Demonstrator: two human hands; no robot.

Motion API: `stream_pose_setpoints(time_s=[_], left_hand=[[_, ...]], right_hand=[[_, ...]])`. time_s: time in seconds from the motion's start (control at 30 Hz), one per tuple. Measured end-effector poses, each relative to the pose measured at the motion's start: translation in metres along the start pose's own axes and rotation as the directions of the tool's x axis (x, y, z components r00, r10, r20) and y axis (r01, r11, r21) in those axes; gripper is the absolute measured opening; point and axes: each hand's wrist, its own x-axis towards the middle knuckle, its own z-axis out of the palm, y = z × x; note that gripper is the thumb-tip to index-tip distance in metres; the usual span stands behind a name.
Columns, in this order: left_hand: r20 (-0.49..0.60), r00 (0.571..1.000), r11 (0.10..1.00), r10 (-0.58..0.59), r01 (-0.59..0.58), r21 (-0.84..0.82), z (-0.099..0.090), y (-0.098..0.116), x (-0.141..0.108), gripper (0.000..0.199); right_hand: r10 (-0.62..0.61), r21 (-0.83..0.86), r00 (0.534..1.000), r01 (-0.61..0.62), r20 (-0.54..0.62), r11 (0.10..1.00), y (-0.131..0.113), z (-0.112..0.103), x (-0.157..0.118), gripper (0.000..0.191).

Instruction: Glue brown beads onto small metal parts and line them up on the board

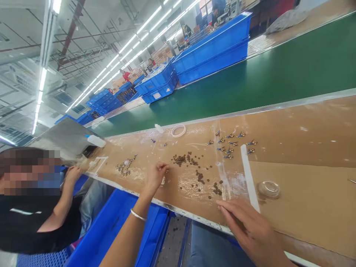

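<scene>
My left hand point(157, 174) is over the middle of the brown work surface point(300, 137), its fingers pinched on something small that I cannot make out. Right of it lie many small dark round pieces point(180, 159), loosely scattered. My right hand point(244, 222) is at the front edge, below the nearest dark pieces point(217, 189); its thumb and index finger come close together, and whatever is between them is too small to tell. Small blue-and-gold pieces point(229, 151) lie in a group farther back. A heap of similar pieces point(126, 165) lies to the left.
A tape roll point(178, 130) and a white bottle point(159, 128) lie at the back. A clear round dish point(269, 189) is on the right. Blue bins point(214, 48) stand beyond the green belt point(194, 96). A person point(36, 207) sits at the left; a blue bin point(111, 226) is below the edge.
</scene>
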Motion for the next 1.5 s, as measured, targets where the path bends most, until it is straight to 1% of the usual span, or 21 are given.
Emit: stream_pose_setpoints(time_s=[0.07, 0.17, 0.27, 0.4, 0.5, 0.57, 0.6, 0.67, 0.7, 0.73, 0.8, 0.9, 1.0, 1.1, 1.23, 1.37, 1.5], left_hand=[[-0.014, 1.000, 0.999, 0.001, -0.001, 0.036, 0.000, -0.017, -0.015, 0.016], [-0.011, 0.999, 0.998, 0.032, -0.031, 0.057, 0.005, -0.026, -0.025, 0.019], [-0.006, 0.998, 0.996, 0.068, -0.067, 0.050, 0.007, -0.026, -0.027, 0.017], [-0.059, 0.996, 0.998, 0.061, -0.060, 0.005, 0.009, -0.017, -0.031, 0.014], [-0.069, 0.997, 0.997, 0.030, -0.034, -0.068, 0.015, 0.004, -0.041, 0.023], [-0.025, 1.000, 0.975, 0.005, -0.010, -0.221, 0.020, 0.026, -0.049, 0.026], [0.005, 1.000, 0.946, -0.012, 0.013, -0.323, 0.023, 0.039, -0.053, 0.026], [0.073, 0.996, 0.860, -0.046, 0.077, -0.504, 0.028, 0.066, -0.062, 0.025], [0.103, 0.993, 0.826, -0.052, 0.101, -0.554, 0.030, 0.080, -0.065, 0.023], [0.131, 0.991, 0.814, -0.041, 0.109, -0.570, 0.033, 0.093, -0.069, 0.021], [0.167, 0.986, 0.827, 0.019, 0.078, -0.557, 0.039, 0.116, -0.074, 0.018], [0.175, 0.971, 0.877, 0.161, -0.060, -0.476, 0.051, 0.145, -0.077, 0.014], [0.178, 0.940, 0.907, 0.289, -0.210, -0.364, 0.063, 0.168, -0.077, 0.015], [0.198, 0.913, 0.914, 0.357, -0.296, -0.279, 0.073, 0.188, -0.074, 0.013], [0.228, 0.882, 0.907, 0.413, -0.376, -0.190, 0.084, 0.203, -0.068, 0.012], [0.243, 0.856, 0.890, 0.456, -0.442, -0.111, 0.090, 0.209, -0.064, 0.010], [0.254, 0.835, 0.870, 0.488, -0.488, -0.067, 0.092, 0.213, -0.063, 0.010]], right_hand=[[-0.008, -0.005, 1.000, 0.008, 0.009, 1.000, 0.000, 0.000, 0.000, 0.017], [-0.016, -0.007, 1.000, 0.016, 0.014, 1.000, 0.001, -0.001, 0.001, 0.017], [-0.020, -0.013, 1.000, 0.020, 0.018, 1.000, 0.001, 0.000, 0.002, 0.017], [-0.019, -0.010, 1.000, 0.019, 0.014, 1.000, 0.002, 0.001, 0.001, 0.017], [0.007, 0.020, 1.000, -0.007, 0.015, 1.000, 0.003, 0.003, -0.001, 0.018], [0.028, 0.045, 0.999, -0.029, 0.028, 0.999, 0.003, 0.004, -0.001, 0.019], [0.037, 0.055, 0.999, -0.039, 0.036, 0.998, 0.003, 0.005, -0.002, 0.019], [0.054, 0.072, 0.998, -0.057, 0.042, 0.996, 0.002, 0.005, -0.001, 0.019], [0.061, 0.076, 0.997, -0.065, 0.043, 0.995, 0.002, 0.006, 0.000, 0.019], [0.064, 0.076, 0.997, -0.067, 0.035, 0.995, 0.002, 0.006, 0.001, 0.018], [0.076, 0.059, 0.996, -0.078, 0.040, 0.995, 0.002, 0.006, 0.002, 0.017], [0.088, -0.009, 0.994, -0.088, 0.065, 0.996, 0.003, 0.007, 0.003, 0.017], [0.092, -0.053, 0.993, -0.089, 0.068, 0.995, 0.005, 0.008, 0.004, 0.018], [0.099, -0.031, 0.992, -0.097, 0.074, 0.995, 0.007, 0.010, 0.004, 0.016], [0.084, -0.028, 0.995, -0.082, 0.056, 0.996, 0.009, 0.011, 0.004, 0.016], [0.076, -0.034, 0.996, -0.075, 0.043, 0.997, 0.010, 0.010, 0.006, 0.015], [0.070, -0.034, 0.996, -0.068, 0.053, 0.997, 0.010, 0.009, 0.007, 0.016]])
